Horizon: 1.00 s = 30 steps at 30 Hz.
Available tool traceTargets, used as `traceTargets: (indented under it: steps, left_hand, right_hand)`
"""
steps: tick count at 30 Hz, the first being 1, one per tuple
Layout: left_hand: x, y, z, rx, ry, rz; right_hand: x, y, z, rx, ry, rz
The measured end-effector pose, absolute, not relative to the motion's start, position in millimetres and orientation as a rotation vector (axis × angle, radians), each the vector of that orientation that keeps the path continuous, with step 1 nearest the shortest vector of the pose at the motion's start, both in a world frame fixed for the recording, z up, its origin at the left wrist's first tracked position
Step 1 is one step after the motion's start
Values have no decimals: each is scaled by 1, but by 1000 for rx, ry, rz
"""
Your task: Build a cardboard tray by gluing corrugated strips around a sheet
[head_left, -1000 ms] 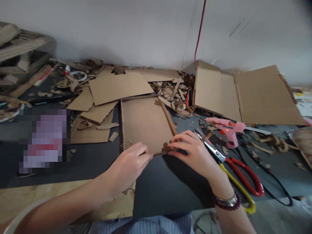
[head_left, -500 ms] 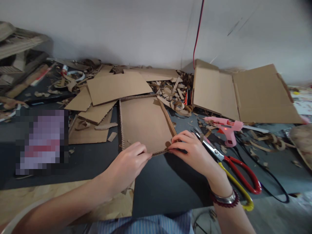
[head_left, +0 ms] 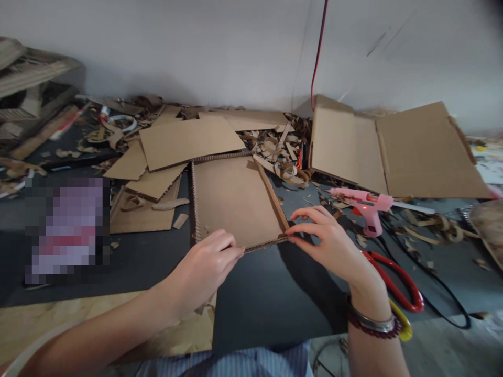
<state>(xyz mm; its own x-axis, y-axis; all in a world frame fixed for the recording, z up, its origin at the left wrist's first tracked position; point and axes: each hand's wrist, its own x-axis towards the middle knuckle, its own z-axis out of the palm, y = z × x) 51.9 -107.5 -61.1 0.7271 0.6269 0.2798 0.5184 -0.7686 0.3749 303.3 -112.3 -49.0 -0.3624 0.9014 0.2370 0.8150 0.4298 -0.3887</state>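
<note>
A shallow cardboard tray (head_left: 236, 201), edged with narrow upright strips of corrugated cardboard, lies on the dark table in front of me. My left hand (head_left: 214, 259) pinches its near edge strip left of the middle, fingers closed. At the near right corner, the thumb and a fingertip of my right hand (head_left: 328, 243) close on the edge, while another finger arches above, apart from it. Under and beyond my right hand lie large scissors (head_left: 396, 280) with one red and one yellow handle; their blades are now hidden by the hand.
A pink glue gun (head_left: 365, 209) with a lit light and a black cable lies to the right. Flat cardboard pieces (head_left: 188, 141) overlap at the back left. A folded cardboard sheet (head_left: 428, 152) leans by the wall. Cardboard scraps (head_left: 271, 146) are heaped behind the tray.
My right hand has slid rightward along the near edge to the tray's corner, now covering the scissors' blades. My left hand stays where it was.
</note>
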Motion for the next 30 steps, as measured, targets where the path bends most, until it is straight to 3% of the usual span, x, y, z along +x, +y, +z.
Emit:
traceTargets:
  steps: [12,22,30]
  left_hand:
    - [53,-108,-62,2647,911,593]
    - [2,-105,-18,2609,1124,411]
    - [-7,-125,-38,2560,1356,484]
  right_hand:
    - [302,-112,-49,-1461,-2287,299]
    - [295,-113,-48,-1381,-2327,366]
    - [290,-112,-50,-1383,-2341,307]
